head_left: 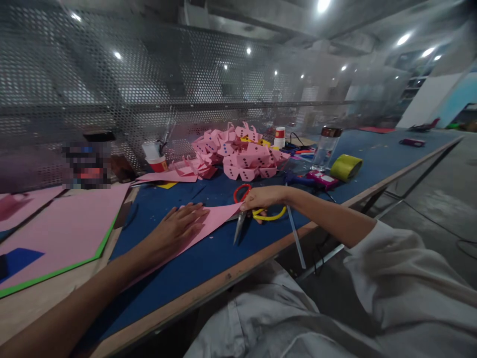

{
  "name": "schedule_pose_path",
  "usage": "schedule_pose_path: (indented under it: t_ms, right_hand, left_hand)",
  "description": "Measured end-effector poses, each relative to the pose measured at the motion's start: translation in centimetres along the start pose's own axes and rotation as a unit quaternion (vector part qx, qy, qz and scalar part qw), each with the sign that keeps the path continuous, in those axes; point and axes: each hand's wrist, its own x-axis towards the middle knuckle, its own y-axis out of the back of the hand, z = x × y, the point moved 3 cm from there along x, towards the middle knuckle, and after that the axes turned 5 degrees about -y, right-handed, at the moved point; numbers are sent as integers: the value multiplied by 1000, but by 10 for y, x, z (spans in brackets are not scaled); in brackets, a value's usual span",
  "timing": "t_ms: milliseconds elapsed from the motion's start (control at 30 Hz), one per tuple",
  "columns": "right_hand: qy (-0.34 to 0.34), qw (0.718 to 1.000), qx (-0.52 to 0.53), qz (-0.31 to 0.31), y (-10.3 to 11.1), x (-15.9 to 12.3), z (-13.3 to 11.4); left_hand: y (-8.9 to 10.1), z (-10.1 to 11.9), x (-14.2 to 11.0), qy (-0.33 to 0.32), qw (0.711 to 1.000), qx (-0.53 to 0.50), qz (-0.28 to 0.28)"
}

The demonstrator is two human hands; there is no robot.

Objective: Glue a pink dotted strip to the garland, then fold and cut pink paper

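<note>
Grey clothing (425,293), pink paper (216,218), apparently tapered

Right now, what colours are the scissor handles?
The scissor handles: red and yellow, clearest in head view.

Left hand (182,221) covers part of a long pink paper sheet (223,215) along the near edge of the blue, wood-edged table surface (212,256); the left forearm screens its lower end. Right hand (259,198) obscures the middle of the steel scissors with red and yellow loops (238,231). Near the far left corner, a pixelated patch (86,165) is unreadable. Overlap prevents counting the pink dotted paper shapes (251,161). Picture edge cuts off the large green-bordered pink sheet (70,226).
</note>
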Motion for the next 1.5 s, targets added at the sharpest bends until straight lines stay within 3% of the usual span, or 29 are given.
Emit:
schedule_pose_path:
  t_ms: [133,733,1200,1500]
  right_hand:
    - [10,1000,-5,-7,1,1,4]
    - [19,999,-27,-30,-10,7,-7]
    - [0,999,-36,-21,-17,11,-14]
    - [-3,999,-46,-5,-9,4,-11]
  left_hand:
    - [7,-3,-5,-5,1000,-26,-15]
    - [-4,-12,-11,-16,1000,17,-12]
    - [-3,-10,-9,6,999,19,-28]
    - [1,1,-4,-2,1000,14,-13]
